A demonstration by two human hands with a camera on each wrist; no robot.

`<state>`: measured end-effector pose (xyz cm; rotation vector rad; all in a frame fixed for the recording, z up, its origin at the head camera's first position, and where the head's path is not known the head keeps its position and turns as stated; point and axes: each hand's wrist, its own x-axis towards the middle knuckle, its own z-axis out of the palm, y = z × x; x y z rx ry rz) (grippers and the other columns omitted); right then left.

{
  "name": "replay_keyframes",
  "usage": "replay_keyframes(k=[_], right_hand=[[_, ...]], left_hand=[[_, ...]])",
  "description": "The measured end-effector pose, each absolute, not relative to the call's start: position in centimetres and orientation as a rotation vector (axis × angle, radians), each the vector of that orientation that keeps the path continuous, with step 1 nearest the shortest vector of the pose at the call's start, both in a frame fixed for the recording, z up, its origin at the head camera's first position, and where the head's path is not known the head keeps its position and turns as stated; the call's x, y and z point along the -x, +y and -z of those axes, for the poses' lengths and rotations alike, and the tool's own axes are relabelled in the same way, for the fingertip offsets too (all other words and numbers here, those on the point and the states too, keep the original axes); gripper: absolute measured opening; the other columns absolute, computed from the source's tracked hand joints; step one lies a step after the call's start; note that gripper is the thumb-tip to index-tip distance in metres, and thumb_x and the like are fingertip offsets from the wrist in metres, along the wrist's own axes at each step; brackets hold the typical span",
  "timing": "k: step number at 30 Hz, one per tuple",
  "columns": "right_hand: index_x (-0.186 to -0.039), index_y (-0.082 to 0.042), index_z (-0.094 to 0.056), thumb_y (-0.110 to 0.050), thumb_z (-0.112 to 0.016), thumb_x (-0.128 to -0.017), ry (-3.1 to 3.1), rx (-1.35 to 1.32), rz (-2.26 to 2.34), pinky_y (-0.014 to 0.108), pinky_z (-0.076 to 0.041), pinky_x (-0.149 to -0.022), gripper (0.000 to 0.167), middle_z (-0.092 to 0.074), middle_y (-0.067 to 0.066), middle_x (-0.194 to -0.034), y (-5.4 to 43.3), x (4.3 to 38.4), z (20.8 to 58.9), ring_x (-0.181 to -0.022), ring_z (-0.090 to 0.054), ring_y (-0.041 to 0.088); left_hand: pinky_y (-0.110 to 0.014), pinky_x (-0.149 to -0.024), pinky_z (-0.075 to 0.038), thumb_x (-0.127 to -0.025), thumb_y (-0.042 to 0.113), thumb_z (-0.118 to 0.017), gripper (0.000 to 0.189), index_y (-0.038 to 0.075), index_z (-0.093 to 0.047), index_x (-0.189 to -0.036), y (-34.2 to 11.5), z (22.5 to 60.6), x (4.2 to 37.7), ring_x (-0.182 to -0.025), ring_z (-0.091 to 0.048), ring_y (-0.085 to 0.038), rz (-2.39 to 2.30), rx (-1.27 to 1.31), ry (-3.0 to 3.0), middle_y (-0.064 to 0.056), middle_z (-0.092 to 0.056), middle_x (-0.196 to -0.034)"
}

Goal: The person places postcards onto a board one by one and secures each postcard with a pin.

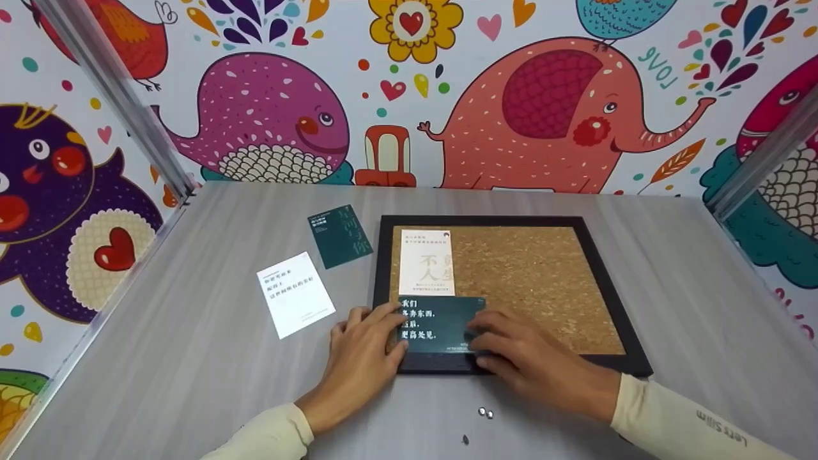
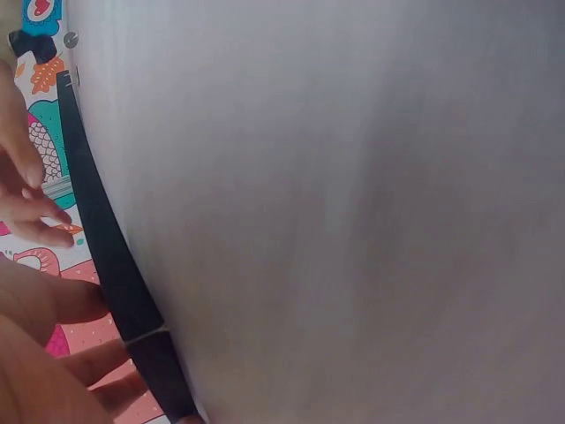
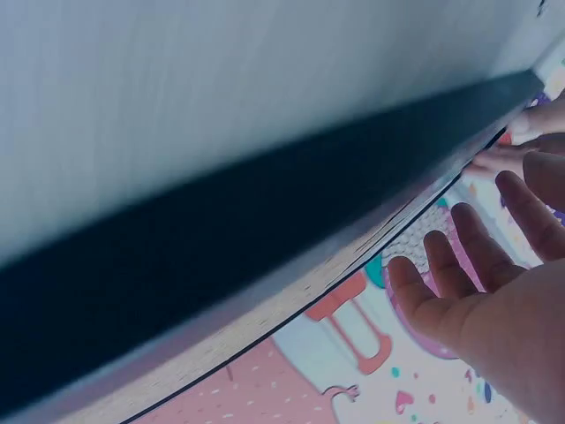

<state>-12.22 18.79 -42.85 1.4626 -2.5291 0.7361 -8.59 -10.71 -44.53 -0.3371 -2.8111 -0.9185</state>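
A dark green card with white writing (image 1: 441, 326) lies at the lower left of a cork board (image 1: 530, 281) in a black frame (image 1: 613, 300). My left hand (image 1: 364, 348) touches the card's left edge, its fingers fairly straight. At the opposite edge, the fingertips of my right hand (image 1: 530, 351) rest on the card. Relaxed, spread fingers of that right hand (image 3: 485, 291) show in the right wrist view. Above the green card, a white card with gold characters (image 1: 426, 262) lies on the cork, their edges meeting.
Left of the board lie another white card (image 1: 296, 295) and another dark green card (image 1: 340, 236). Several small shiny metal pieces (image 1: 486, 413) are on the grey table (image 1: 192, 358) in front of the frame. A wall with cartoon animals (image 1: 396, 83) rises behind the table.
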Motion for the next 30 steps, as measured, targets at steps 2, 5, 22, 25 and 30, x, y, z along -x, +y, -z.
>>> replay_keyframes(k=[2, 5, 22, 25, 30], right_hand=[[-0.119, -0.019, -0.077, -0.01, -0.081, -0.101, -2.495, -1.488, -0.717, 0.049, -0.058, -0.104, 0.02, -0.067, 0.0, -0.141, 18.7, 11.4, 42.9, -0.133, -0.061, 0.02], [-0.122, -0.023, -0.077, -0.015, -0.08, -0.103, -2.521, -1.52, -0.715, 0.049, -0.057, -0.106, 0.02, -0.064, -0.004, -0.144, 18.7, 10.3, 42.9, -0.136, -0.058, 0.017], [-0.122, -0.033, -0.082, -0.028, -0.081, -0.104, -2.54, -1.812, -0.657, 0.051, -0.054, -0.112, 0.019, -0.056, -0.01, -0.153, 17.9, 6.9, 44.0, -0.149, -0.046, 0.02], [-0.119, -0.031, -0.083, -0.027, -0.084, -0.101, -2.484, -1.82, -0.626, 0.051, -0.054, -0.111, 0.018, -0.057, -0.009, -0.153, 17.9, 6.9, 44.4, -0.149, -0.046, 0.022], [-0.115, -0.031, -0.083, -0.026, -0.087, -0.099, -2.438, -1.821, -0.626, 0.051, -0.054, -0.11, 0.018, -0.058, -0.008, -0.15, 17.9, 7.0, 44.5, -0.147, -0.048, 0.023]], left_hand=[[-0.068, -0.098, -0.037, -0.097, 0.012, -0.083, 0.035, 0.004, -0.078, -0.131, -10.7, 44.6, 8.6, -0.124, -0.055, -0.034, 0.91, 0.342, -2.803, -0.014, -0.066, -0.152], [-0.068, -0.098, -0.038, -0.097, 0.013, -0.083, 0.036, 0.005, -0.078, -0.131, -10.7, 44.6, 8.6, -0.125, -0.056, -0.034, 0.906, 0.339, -2.802, -0.014, -0.065, -0.152], [-0.066, -0.099, -0.038, -0.097, 0.015, -0.083, 0.036, 0.006, -0.078, -0.132, -10.7, 44.5, 8.6, -0.124, -0.056, -0.033, 0.899, 0.324, -2.828, -0.013, -0.065, -0.154], [-0.067, -0.099, -0.037, -0.097, 0.014, -0.083, 0.036, 0.006, -0.078, -0.132, -10.7, 44.5, 8.6, -0.123, -0.056, -0.033, 0.908, 0.328, -2.826, -0.013, -0.065, -0.154], [-0.068, -0.099, -0.037, -0.097, 0.013, -0.083, 0.035, 0.005, -0.079, -0.131, -10.7, 44.6, 8.7, -0.124, -0.055, -0.034, 0.895, 0.329, -2.823, -0.013, -0.066, -0.152]])
